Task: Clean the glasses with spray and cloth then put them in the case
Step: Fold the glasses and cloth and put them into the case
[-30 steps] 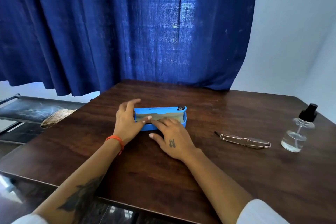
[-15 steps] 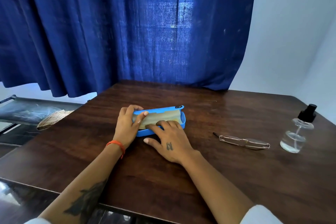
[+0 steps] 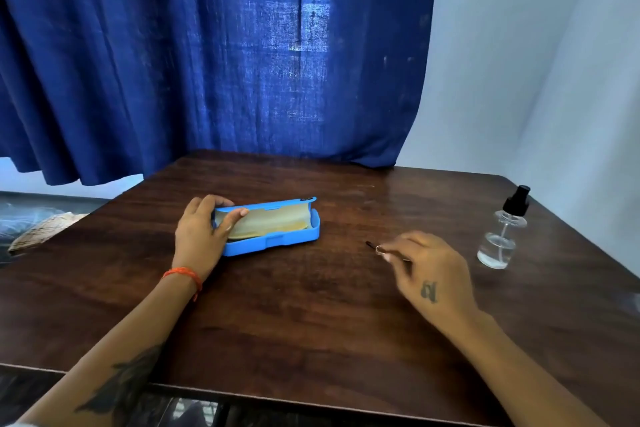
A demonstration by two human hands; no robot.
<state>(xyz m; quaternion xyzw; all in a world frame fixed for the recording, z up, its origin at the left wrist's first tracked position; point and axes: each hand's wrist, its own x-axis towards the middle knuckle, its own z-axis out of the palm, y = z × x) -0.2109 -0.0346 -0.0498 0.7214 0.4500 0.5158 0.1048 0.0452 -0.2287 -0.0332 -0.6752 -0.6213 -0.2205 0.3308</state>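
A blue glasses case (image 3: 277, 243) lies open at the middle of the dark wooden table (image 3: 304, 315), with a pale yellow cloth (image 3: 273, 224) inside it. My left hand (image 3: 201, 236) grips the case's left end, thumb on the cloth. My right hand (image 3: 429, 274) lies over the thin-framed glasses (image 3: 373, 247) to the right of the case and pinches the frame with its fingertips. Only one dark temple tip and a bit of rim show; the rest is hidden under the hand. A clear spray bottle (image 3: 498, 243) with a black nozzle stands upright at the far right.
A blue curtain (image 3: 207, 62) hangs behind the table's far edge and a pale wall stands to the right. A low dark bench with a woven item (image 3: 38, 229) sits left of the table. Bare wood lies between my arms.
My right hand left the case and moved right onto the glasses. The case lid stands wider open, and my left hand still holds its left end.
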